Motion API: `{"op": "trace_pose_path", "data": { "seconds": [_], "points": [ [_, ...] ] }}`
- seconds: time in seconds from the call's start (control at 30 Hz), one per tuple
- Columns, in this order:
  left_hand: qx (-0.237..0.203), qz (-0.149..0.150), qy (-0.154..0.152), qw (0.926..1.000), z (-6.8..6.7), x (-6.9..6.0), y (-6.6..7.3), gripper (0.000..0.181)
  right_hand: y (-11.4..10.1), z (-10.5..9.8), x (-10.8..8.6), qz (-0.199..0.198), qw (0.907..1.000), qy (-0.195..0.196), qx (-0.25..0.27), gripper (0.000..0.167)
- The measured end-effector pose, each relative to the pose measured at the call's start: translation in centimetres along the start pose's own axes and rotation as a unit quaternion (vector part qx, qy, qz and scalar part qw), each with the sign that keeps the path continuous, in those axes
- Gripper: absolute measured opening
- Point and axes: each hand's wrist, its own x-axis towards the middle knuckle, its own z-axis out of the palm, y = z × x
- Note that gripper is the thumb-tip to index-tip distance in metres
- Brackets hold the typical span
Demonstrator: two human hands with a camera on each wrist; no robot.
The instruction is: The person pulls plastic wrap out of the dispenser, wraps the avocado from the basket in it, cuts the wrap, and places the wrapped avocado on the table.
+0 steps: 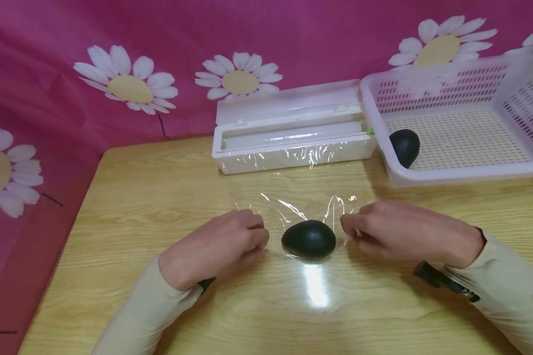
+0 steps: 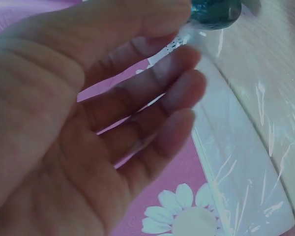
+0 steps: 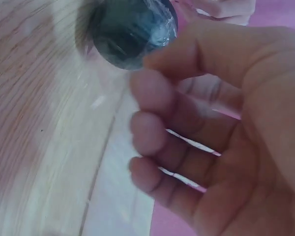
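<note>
A dark, smooth, egg-shaped object [image 1: 308,239] lies on its side on the table, with clear plastic film [image 1: 293,209] around and behind it. The left hand [image 1: 219,244] is left of it, thumb and forefinger pinching the film; in the left wrist view that hand's [image 2: 103,103] other fingers are loosely bent. To the object's right, the right hand [image 1: 395,231] pinches the film's other side. The right wrist view shows wrinkled film over the dark object [image 3: 132,32], near the right hand's [image 3: 206,113] thumb and forefinger. Neither hand visibly touches the object itself.
Behind the hands stands an open white box [image 1: 293,160] holding a roll of film [image 1: 302,134]. At the back right, a pale perforated basket [image 1: 471,172] contains another dark object [image 1: 405,148]. A pink flowered cloth [image 1: 182,29] hangs behind and left of the wooden table [image 1: 129,197].
</note>
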Motion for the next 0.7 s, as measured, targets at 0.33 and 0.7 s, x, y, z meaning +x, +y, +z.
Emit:
{"op": "trace_pose_path", "data": {
  "seconds": [0.33, 0.7],
  "points": [
    [0.023, -0.012, 0.059, 0.9979, 0.8, 1.1, 0.3, 0.01, 0.2, 0.0, 0.9, -0.004, 0.998, 0.062, -0.008, 0.024],
    [-0.075, -0.072, 0.148, 0.9835, 2.3, 2.9, 0.4, 0.007, 0.7, 1.1, 1.7, 0.004, 0.992, 0.121, 0.035, 0.012]
  ]
}}
